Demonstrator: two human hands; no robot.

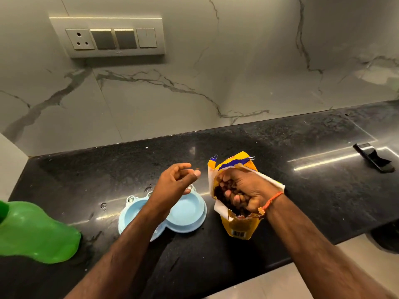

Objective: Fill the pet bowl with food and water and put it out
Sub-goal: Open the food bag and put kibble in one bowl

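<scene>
Right hand (244,192) grips kibble (220,194) inside yellow bag (237,228), barcode (238,234) only

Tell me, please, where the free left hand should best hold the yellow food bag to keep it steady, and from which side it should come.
Grip the food bag low on its body, coming from its left side, above the blue bowl. The torn top is floppy and the right hand fills the opening, so only the lower part looks firm. The left hand hovers nearest that side.
</scene>
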